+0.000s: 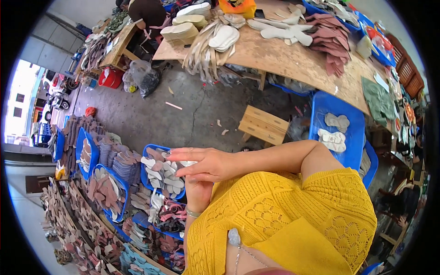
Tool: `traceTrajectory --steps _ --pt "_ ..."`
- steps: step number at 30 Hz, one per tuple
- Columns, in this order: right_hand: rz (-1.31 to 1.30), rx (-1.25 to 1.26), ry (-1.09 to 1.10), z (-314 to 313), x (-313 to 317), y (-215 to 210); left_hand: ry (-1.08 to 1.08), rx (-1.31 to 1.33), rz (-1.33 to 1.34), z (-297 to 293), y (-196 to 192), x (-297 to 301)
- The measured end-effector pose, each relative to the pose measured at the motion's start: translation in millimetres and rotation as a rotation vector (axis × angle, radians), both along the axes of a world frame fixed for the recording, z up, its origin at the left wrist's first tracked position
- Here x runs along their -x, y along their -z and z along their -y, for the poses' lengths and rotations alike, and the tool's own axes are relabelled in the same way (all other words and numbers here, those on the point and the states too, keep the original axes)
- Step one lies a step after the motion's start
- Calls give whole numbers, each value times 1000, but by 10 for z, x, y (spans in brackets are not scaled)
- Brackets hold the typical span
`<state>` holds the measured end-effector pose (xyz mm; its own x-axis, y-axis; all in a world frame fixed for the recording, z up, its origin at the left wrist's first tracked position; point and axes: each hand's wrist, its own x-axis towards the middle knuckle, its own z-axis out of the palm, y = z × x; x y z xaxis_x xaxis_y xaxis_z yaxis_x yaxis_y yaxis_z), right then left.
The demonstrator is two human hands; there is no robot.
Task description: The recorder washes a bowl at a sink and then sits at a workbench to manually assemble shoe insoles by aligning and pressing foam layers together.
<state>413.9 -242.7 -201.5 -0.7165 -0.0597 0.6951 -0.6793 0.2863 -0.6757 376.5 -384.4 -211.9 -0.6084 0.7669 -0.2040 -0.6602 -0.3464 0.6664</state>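
While the right hand (208, 166) lies across the left hand (199, 191), its fingers are stretched out and slightly apart, and nothing shows gripped between them. The left hand is mostly covered by it, so whether it holds anything I cannot tell; a bracelet (193, 213) circles its wrist. Just left of both hands, partly behind the right fingertips, sits a blue tub (181, 195) heaped with foot-shaped pieces (173, 182). These are flat, rounded at the ends and narrower in the middle, mostly white to pale grey with some dull pink among them, overlapping at all angles. Below the tub, left of the left wrist, lies a tangle of pink and black straps (172, 214). Beyond the right hand, to its upper right, stands a slatted wooden stool (264, 123).
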Motion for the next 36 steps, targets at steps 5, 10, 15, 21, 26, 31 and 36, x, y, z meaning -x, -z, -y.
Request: traceTrajectory --steps 5,10,15,21,26,31,36 --pt "66 -21 11 -210 649 166 34 49 6 -243 51 680" --pt "94 -275 299 -575 1086 180 143 -40 214 -571 93 1351" --pt "181 -181 573 -617 1400 249 298 158 -182 -912 272 2039" --pt "442 393 960 -680 1328 357 614 190 -859 -1454 352 2123" --pt "166 1322 854 -736 996 604 896 -135 -1169 -1760 561 1984" --pt "174 916 1331 -744 489 271 1198 -281 -1311 -1907 726 1672" --pt "176 1155 1514 -591 -171 454 1389 -182 -1132 -2307 673 1423"
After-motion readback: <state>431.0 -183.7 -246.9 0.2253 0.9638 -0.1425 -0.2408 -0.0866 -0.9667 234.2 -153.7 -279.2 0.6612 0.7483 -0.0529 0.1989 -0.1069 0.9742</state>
